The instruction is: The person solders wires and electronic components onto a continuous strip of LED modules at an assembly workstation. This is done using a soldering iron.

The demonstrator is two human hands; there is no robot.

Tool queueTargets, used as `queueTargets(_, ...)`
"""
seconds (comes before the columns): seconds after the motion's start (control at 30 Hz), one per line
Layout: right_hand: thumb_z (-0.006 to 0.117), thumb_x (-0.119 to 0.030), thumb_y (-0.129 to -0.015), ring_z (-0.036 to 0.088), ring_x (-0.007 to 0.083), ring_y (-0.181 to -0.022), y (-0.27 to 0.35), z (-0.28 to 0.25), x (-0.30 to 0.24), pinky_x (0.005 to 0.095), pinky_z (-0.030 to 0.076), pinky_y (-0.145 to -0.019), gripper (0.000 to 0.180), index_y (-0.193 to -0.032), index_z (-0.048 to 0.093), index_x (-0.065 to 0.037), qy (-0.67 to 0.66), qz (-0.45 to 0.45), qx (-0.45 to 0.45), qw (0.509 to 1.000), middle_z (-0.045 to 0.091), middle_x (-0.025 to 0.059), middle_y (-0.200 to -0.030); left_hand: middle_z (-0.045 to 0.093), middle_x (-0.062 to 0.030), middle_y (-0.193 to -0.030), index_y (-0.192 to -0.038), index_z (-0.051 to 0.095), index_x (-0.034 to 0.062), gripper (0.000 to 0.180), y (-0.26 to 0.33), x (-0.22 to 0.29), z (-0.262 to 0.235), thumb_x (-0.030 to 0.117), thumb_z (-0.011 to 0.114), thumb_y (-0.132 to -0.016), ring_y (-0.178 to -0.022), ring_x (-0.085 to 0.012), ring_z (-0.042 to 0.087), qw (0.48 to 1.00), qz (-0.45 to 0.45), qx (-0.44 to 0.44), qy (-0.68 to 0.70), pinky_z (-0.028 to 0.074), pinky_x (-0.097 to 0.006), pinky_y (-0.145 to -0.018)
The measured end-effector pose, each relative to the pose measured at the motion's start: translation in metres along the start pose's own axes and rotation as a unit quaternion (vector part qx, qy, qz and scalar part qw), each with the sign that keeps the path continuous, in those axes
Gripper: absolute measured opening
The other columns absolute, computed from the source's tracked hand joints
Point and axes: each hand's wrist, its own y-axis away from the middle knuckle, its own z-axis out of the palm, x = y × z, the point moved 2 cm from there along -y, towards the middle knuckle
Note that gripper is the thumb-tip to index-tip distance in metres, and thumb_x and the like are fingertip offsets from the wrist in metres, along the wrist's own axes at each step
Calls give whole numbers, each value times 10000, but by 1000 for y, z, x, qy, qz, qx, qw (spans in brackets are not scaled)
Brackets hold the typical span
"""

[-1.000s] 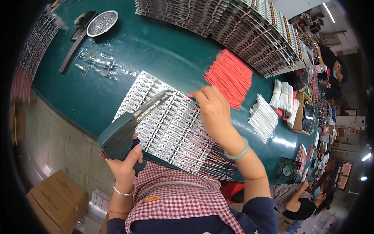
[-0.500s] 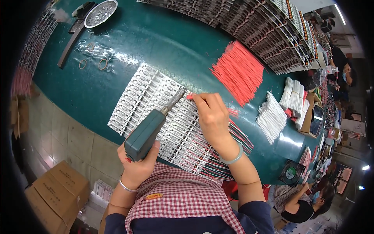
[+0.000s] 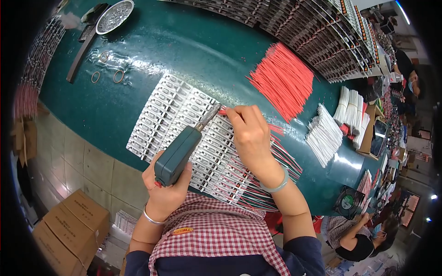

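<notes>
My left hand (image 3: 166, 195) is wrapped round a dark green soldering gun (image 3: 178, 154), whose metal tip points up and right. That tip rests at the top edge of a block of small white and silver parts in rows (image 3: 161, 117), lying on the green table. Just right of the tip, my right hand (image 3: 251, 138) pinches a short red wire (image 3: 223, 111) between thumb and fingertips. Below my right hand, red, white and dark wires (image 3: 246, 184) trail from the finished-looking rows toward my apron. Exactly where the tip touches is too small to make out.
Beyond my right hand lie a pile of red wires (image 3: 283, 83) and bundles of white wires (image 3: 322, 133). Racks of stacked strips (image 3: 294, 32) line the far edge. A metal bowl (image 3: 115, 17) and rubber bands are far left; a small fan (image 3: 348, 202) stands right, near a seated person.
The soldering gun has moved slightly up and right, its tip closer to the red wire. My right hand stays nearly in place, still pinching. The whole view has shifted a little.
</notes>
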Motion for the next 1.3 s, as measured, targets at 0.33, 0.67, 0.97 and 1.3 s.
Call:
queueTargets(0.33,646,102,-687,604,286,-831,0,0,1,386,524,-696,361,-1035,708,30,-4,3,-6,1000,637,127,-937,656,-95,-831,-949,678,-40,176,-3,5,2,-35,753,-789,-653,-155,623,1000,-7,-7,-12,487,-283,-581)
queueTargets(0.67,662,31,-721,591,284,-853,1,2,3,373,514,-716,288,-1006,685,58,2,-10,-13,1000,616,133,-942,675,-97,-839,-928,689,-41,176,0,8,1,-42,763,-768,-665,-160,640,1000,6,9,-23,503,-288,-602)
queueTargets(0.97,667,37,-710,588,281,-857,1,2,0,371,512,-723,289,-999,681,48,13,1,-17,1000,602,127,-951,722,-98,-851,-940,710,-40,200,4,14,-7,-15,801,-763,-692,-149,674,999,21,42,-26,532,-280,-632)
queueTargets(1.3,660,10,-754,569,265,-862,9,-2,-7,367,454,-711,283,-1036,660,30,11,-10,13,1000,590,119,-964,714,-102,-870,-958,709,-48,213,11,11,-14,-16,796,-766,-716,-157,670,998,4,45,-35,532,-282,-659)
